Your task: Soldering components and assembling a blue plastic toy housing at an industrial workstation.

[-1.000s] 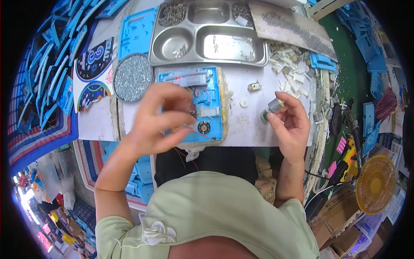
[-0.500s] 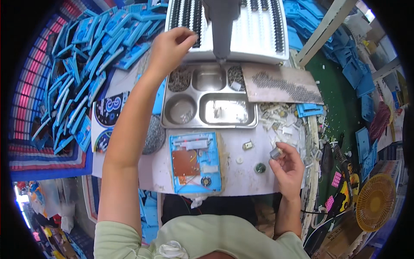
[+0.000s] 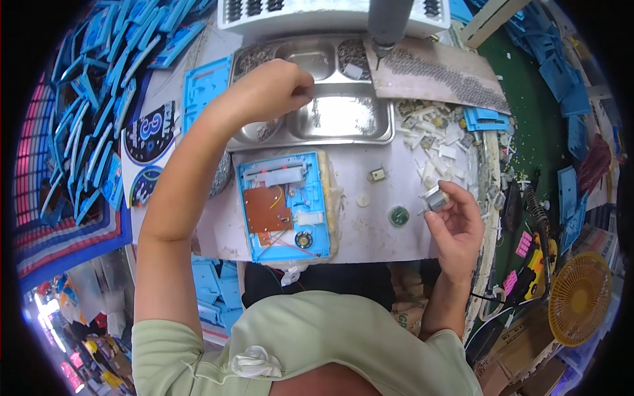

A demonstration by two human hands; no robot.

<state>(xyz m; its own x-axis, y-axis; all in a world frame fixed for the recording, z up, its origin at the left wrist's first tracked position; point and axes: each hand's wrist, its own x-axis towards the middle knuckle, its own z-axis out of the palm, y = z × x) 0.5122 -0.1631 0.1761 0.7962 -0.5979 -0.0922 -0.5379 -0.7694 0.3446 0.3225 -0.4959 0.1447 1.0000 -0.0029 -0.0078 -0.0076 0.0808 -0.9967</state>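
Observation:
My left hand (image 3: pixel 281 91) hovers over the steel compartment tray (image 3: pixel 343 142), its thumb and fingers curled together. What they hold, if anything, is hidden. My right hand (image 3: pixel 457 228) pinches a small silver motor (image 3: pixel 436 197) above the right side of the table. Between my arms lies an open blue plastic housing (image 3: pixel 323 228) with a brown circuit board (image 3: pixel 265 208), wires and a small round speaker (image 3: pixel 304 239). Another small motor (image 3: pixel 376 175), a white disc (image 3: pixel 362 200) and a green round piece (image 3: pixel 399 216) rest beside it.
A screwdriver tip (image 3: pixel 378 61) hangs above a board of small screws (image 3: pixel 442 72). Behind the tray stands a white foam box (image 3: pixel 317 21). Blue housings (image 3: pixel 92 119) pile up at left; white plastic parts (image 3: pixel 439 129) lie scattered at right, beyond which is a yellow fan (image 3: pixel 580 300).
My left hand has come back from the foam box to above the steel tray. My right hand still holds the motor, now turned slightly. The view has tilted, shifting the table upward.

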